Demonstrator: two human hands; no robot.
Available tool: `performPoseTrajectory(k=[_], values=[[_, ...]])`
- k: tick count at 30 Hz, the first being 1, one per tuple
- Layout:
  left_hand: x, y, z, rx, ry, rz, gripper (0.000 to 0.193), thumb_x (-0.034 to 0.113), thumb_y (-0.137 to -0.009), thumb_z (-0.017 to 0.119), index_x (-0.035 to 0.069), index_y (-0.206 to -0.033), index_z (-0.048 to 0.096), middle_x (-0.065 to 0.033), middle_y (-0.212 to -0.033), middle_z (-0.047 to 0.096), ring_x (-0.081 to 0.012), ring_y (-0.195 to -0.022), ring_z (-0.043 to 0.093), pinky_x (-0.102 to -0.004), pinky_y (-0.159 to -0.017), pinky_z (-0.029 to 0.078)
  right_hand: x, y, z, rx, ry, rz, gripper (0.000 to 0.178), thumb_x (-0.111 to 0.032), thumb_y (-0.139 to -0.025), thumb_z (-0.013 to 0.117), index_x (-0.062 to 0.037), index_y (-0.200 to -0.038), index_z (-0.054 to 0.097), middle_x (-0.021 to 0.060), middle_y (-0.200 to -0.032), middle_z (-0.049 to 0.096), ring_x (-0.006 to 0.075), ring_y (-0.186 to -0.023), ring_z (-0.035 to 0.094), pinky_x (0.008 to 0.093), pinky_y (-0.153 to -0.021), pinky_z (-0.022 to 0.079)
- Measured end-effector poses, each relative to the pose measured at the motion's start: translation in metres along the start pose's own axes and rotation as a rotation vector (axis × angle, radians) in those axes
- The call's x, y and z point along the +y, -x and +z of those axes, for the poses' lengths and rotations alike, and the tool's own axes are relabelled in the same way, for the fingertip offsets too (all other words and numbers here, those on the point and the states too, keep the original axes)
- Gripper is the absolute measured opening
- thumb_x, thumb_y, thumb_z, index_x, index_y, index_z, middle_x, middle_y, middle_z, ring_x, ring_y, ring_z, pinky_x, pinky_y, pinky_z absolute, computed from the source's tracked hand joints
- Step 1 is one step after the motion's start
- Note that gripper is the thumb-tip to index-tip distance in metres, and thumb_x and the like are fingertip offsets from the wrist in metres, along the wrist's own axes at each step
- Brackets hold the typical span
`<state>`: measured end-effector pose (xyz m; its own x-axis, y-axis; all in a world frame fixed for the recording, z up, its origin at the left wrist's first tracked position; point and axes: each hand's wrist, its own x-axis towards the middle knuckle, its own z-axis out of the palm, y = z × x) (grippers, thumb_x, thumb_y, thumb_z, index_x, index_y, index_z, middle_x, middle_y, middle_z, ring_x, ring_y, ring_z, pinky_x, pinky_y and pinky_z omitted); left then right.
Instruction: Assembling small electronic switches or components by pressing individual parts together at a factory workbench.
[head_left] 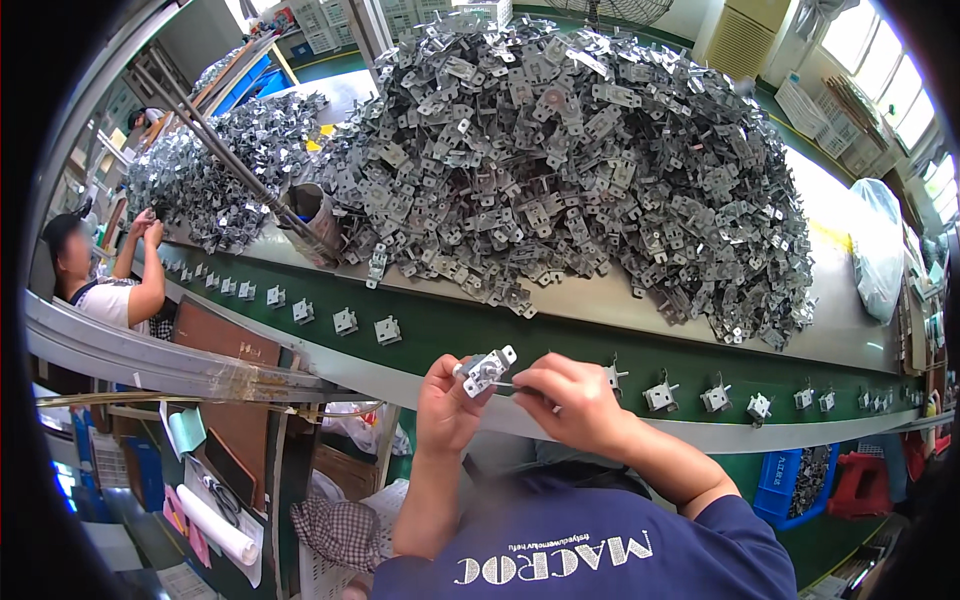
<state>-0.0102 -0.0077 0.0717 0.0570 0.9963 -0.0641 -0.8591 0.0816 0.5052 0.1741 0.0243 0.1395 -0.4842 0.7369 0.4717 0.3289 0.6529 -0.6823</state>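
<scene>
My left hand (446, 412) is closed around a silvery metal bracket (484, 371), which it holds up in front of me, tilted, over the near side of the green conveyor belt. Just to the right, my right hand (578, 402) pinches a thin metal rod (504, 386) between thumb and fingers. The rod's far end meets the bracket's side; whether it sits inside a hole is too small to tell. On the belt (350, 360) behind my hands, similar bracket assemblies (387, 330) stand in a spaced row, continuing to the right with another bracket (660, 396).
A tall heap of loose metal brackets (560, 170) covers the steel worktop beyond the belt. A cylindrical container (315, 225) leans at the heap's left. One co-worker (110, 270) handles parts at far left. A blue crate (775, 485) and red stool (858, 487) stand lower right.
</scene>
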Motion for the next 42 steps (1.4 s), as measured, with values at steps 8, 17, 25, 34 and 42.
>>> performPoseTrajectory(k=[8,17,25,34,42], values=[[0.004,-0.002,0.003,-0.007,-0.161,0.103,0.012,0.006,-0.086,0.057,0.007,-0.087,0.045,-0.0078,-0.098,0.056,-0.0212,-0.091,0.061,-0.0319,-0.078,0.055,-0.007,-0.001,0.011,-0.085,0.334,-0.088,0.015,-0.007,-0.069,0.069,-0.005,-0.08,0.059,0.0048,-0.067,0.052,0.0208,-0.052,0.056,0.0313,-0.044,0.045],[-0.01,-0.006,-0.006,-0.079,0.022,-0.035,0.015,0.009,-0.086,0.059,0.007,-0.084,0.045,-0.0064,-0.096,0.056,-0.018,-0.09,0.057,-0.0333,-0.081,0.049,0.009,0.007,0.015,0.054,0.022,-0.038,0.011,-0.008,-0.067,0.066,-0.0065,-0.076,0.06,0.0057,-0.067,0.054,0.0241,-0.055,0.057,0.0334,-0.045,0.047],[-0.005,-0.019,-0.02,0.09,-1.051,0.338,0.015,-0.006,-0.073,0.063,0.0,-0.067,0.051,-0.0166,-0.103,0.062,-0.0298,-0.103,0.058,-0.0376,-0.085,0.047,0.046,-0.018,-0.005,0.034,0.13,0.165,0.022,-0.01,-0.067,0.074,-0.003,-0.084,0.064,0.0094,-0.074,0.058,0.0235,-0.06,0.059,0.0331,-0.055,0.048],[0.035,-0.03,-0.006,0.186,-1.876,0.658,0.013,0.006,-0.072,0.065,-0.002,-0.069,0.057,-0.0191,-0.102,0.06,-0.0359,-0.096,0.056,-0.0396,-0.082,0.045,0.092,-0.056,0.017,-0.018,0.345,0.226,0.015,-0.011,-0.072,0.064,-0.0027,-0.085,0.063,0.0133,-0.08,0.059,0.0344,-0.073,0.059,0.0419,-0.065,0.049],[0.069,-0.036,-0.044,0.338,-1.846,0.232,0.027,-0.001,-0.075,0.061,-0.001,-0.101,0.055,-0.0183,-0.108,0.05,-0.0355,-0.094,0.052,-0.0388,-0.082,0.043,0.094,-0.051,-0.006,0.227,0.253,0.135,0.016,-0.008,-0.073,0.066,0.0003,-0.085,0.06,0.0153,-0.075,0.061,0.033,-0.069,0.06,0.0382,-0.061,0.047]])
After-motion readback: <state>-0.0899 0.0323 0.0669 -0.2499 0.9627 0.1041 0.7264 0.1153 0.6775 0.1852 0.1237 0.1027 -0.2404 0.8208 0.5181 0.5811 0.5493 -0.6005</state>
